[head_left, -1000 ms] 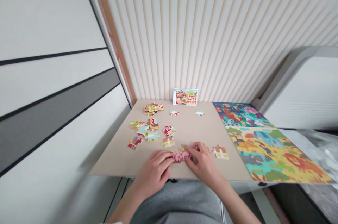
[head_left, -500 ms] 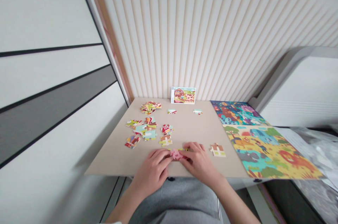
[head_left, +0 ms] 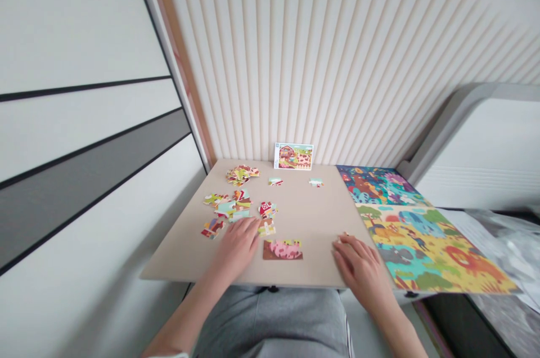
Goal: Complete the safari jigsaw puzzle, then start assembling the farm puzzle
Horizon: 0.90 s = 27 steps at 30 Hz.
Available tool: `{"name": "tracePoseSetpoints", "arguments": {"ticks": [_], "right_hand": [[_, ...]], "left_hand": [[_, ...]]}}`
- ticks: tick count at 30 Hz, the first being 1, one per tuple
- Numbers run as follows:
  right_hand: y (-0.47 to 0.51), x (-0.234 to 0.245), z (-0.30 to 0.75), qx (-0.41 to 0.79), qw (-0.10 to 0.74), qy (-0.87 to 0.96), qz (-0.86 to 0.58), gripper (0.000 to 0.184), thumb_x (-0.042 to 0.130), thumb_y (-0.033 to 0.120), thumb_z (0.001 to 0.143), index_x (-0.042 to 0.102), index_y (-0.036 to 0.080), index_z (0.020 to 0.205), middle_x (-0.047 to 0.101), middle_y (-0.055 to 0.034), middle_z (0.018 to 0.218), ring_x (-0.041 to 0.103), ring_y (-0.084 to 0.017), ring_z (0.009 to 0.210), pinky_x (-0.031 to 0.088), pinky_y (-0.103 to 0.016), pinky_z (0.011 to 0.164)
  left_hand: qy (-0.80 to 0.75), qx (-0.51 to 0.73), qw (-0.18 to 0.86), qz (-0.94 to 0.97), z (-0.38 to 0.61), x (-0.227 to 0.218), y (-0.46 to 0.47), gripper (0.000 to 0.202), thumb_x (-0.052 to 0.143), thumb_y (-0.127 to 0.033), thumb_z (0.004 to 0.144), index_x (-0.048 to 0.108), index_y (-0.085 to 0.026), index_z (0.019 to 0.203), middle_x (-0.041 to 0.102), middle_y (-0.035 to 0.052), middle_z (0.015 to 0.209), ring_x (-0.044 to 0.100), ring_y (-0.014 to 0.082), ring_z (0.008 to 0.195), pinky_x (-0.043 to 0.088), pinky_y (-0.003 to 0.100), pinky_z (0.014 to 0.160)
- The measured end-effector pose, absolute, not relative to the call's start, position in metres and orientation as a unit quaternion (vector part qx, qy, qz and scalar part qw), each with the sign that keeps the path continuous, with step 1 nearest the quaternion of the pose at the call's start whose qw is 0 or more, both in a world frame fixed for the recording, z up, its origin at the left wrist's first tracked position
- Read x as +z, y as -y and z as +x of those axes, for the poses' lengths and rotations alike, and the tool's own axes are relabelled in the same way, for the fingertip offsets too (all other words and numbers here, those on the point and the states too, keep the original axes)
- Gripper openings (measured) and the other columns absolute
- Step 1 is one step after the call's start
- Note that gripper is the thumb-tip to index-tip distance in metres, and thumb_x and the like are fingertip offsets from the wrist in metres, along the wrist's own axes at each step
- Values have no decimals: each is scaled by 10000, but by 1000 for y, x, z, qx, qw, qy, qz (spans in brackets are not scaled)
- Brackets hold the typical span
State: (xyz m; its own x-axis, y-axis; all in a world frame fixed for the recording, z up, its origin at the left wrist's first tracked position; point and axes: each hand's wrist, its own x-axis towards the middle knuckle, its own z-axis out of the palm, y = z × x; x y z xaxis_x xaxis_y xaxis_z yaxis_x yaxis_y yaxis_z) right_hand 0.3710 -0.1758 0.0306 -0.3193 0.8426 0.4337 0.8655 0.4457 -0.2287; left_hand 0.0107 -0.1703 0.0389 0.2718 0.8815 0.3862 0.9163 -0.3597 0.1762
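Observation:
Joined puzzle pieces showing a pink pig lie near the table's front edge, between my hands and touched by neither. My left hand lies low over the table with its fingers stretched forward. Its fingertips reach the left edge of a brown-and-white fence puzzle piece and partly cover a light-blue piece. On the right, the curved fingers of my right hand are over another puzzle piece, which is mostly hidden beneath them. Just above the fence piece sits a red barn piece.
A picture card stands against the ribbed wall. Loose pieces form a pile at the back left, with more pieces in front. Two small pieces lie near the card. Finished puzzles cover the right side.
Both hands have let go of the pig pieces and moved apart. My left hand went left and up to the fence piece, my right hand right onto the other piece. The view shifted slightly.

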Motion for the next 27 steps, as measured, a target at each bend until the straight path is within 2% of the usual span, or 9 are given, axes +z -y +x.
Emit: {"name": "tracePoseSetpoints", "arguments": {"ticks": [3,6,9,14,19,22,24,27], "right_hand": [[172,19,393,-10,248,812,-528,329,492,385,981,658,280,1245,609,-81,1360,546,-288,1281,450,-477,1047],[169,12,402,-7,260,802,-537,414,477,394,979,577,279,1364,569,-87,1415,519,-285,1319,447,-476,1067],[163,9,410,-15,273,785,-555,450,471,406,971,560,268,1390,552,-104,1434,516,-296,1326,459,-484,1058],[151,12,428,5,254,792,-555,491,501,426,959,548,242,1412,615,-126,1361,565,-299,1266,476,-482,1031],[149,23,435,14,231,794,-562,452,563,491,929,626,300,1334,660,-94,1200,632,-274,1091,509,-434,935],[152,27,435,19,235,798,-554,435,581,515,919,650,324,1303,647,-85,1125,633,-258,1033,506,-417,926],[154,26,435,25,246,797,-552,427,575,512,926,651,322,1301,626,-87,1122,624,-256,1034,505,-413,934],[157,24,437,45,272,787,-551,418,546,472,952,640,290,1317,586,-95,1150,608,-249,1061,510,-399,951]], "left_hand": [[571,-197,27,-797,11,42,161,334,547,-239,952,576,-191,1281,658,95,1246,580,265,1165,453,454,1017],[566,-191,9,-802,12,46,158,342,586,-246,942,577,-195,1280,665,86,1243,588,253,1156,440,434,1020],[556,-191,-3,-809,10,48,156,329,600,-251,939,589,-215,1266,676,73,1216,605,241,1122,441,410,1007],[553,-206,11,-807,5,52,156,323,596,-304,952,612,-214,1263,683,84,1186,606,259,1121,442,428,997],[491,-226,-20,-841,28,69,167,342,584,-318,968,598,-268,1307,667,53,1223,592,235,1138,428,415,1028],[451,-239,-71,-857,68,76,172,354,569,-286,979,570,-274,1333,667,43,1209,590,212,1128,450,382,1003],[435,-250,-86,-861,101,74,172,342,576,-275,975,576,-266,1317,669,47,1193,591,219,1116,448,397,1001],[424,-255,-98,-863,148,64,166,267,609,-287,957,622,-248,1220,677,42,1136,593,224,1082,456,399,983]]}}
